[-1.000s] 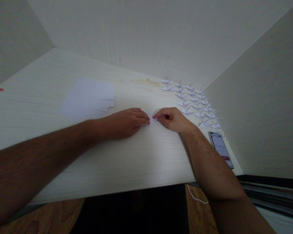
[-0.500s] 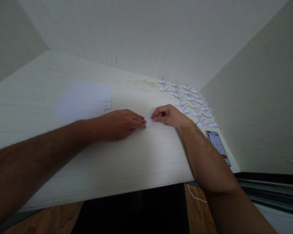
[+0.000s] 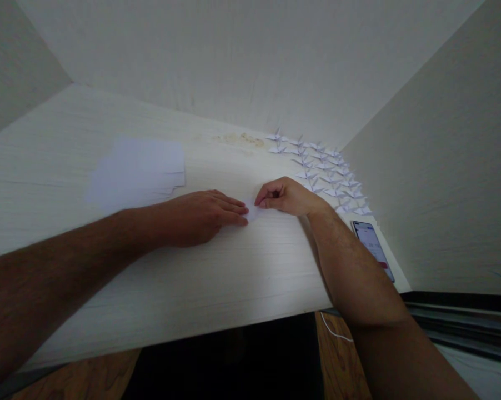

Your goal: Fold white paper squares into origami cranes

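A small white piece of folded paper [image 3: 252,211] lies on the pale wooden table [image 3: 217,278], mostly hidden between my two hands. My left hand [image 3: 203,215] lies flat on the table, fingers stretched out, with its fingertips pressing on the paper's left side. My right hand [image 3: 286,197] is curled, thumb and forefinger pinched on the paper's right edge.
A loose stack of white sheets [image 3: 140,169] lies at the left behind my left hand. Several folded paper cranes [image 3: 323,172] stand in rows at the back right. A phone [image 3: 372,241] with a lit screen lies near the right edge. Walls close three sides.
My right hand has crept a little leftward along the paper towards my left fingertips. The view has shifted slightly; my left hand stays flat on the paper.
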Tool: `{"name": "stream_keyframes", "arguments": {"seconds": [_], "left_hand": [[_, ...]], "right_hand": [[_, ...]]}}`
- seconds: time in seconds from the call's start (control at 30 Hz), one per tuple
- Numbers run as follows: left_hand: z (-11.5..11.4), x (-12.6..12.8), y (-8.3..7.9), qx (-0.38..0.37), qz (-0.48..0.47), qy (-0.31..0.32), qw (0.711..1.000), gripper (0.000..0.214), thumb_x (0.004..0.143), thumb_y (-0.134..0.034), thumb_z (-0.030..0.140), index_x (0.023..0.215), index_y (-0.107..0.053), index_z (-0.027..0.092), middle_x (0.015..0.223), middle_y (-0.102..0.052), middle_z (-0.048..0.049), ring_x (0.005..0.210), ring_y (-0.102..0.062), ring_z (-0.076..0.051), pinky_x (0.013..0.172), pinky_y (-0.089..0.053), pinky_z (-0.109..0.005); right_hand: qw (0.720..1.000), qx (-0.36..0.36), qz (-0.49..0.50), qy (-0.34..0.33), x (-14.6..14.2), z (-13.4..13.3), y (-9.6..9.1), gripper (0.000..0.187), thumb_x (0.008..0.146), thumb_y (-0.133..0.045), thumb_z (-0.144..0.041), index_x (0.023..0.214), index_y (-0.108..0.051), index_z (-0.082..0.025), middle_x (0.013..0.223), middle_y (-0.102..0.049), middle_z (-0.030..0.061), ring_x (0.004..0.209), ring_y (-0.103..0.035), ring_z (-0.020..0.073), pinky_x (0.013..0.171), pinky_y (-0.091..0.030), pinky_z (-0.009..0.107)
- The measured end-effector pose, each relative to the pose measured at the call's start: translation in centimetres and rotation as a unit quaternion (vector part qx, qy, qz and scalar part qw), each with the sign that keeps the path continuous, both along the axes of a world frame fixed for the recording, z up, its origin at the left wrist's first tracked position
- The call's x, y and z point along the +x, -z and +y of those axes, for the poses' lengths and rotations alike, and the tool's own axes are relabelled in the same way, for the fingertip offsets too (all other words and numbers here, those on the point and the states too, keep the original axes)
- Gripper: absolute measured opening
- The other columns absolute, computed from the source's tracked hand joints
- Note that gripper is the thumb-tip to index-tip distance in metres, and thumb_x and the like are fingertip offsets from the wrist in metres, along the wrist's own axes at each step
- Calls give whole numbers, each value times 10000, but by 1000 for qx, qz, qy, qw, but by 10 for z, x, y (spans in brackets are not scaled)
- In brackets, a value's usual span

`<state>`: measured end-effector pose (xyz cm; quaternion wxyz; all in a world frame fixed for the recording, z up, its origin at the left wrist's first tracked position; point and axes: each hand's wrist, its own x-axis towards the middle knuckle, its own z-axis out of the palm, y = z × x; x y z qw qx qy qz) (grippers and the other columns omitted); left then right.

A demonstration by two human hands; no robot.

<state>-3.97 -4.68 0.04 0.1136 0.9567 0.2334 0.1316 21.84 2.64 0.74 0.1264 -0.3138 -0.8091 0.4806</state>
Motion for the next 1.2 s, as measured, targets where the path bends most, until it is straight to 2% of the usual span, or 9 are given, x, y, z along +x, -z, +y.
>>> {"name": "stream_keyframes", "arguments": {"seconds": [0.67,1.03,1.2], "left_hand": [[-1,1,-7,-20,23,-3,1000,560,844,-431,12,1309,-640,244,1382,-624,-65,1272,-588,-192,1108,-421,-375],[-4,7,-4,28,34,-24,999,469,865,-439,45,1224,-676,235,1328,-661,-74,1178,-640,-214,1048,-447,-386],[-5,8,-5,25,31,-27,999,472,860,-449,44,1219,-674,251,1332,-659,-55,1188,-629,-200,1055,-433,-369]], "right_hand": [[999,28,-19,-12,-1,2,0,153,809,-631,-254,890,-712,-152,746,-688,13,673,-568,115,622,-439,250],[990,125,-64,1,-8,3,-1,161,817,-622,-287,833,-687,-140,678,-621,-13,622,-511,97,604,-372,242],[976,168,-134,29,-19,-4,-8,148,821,-609,-251,808,-693,-130,689,-635,7,640,-515,109,625,-358,256]]}}
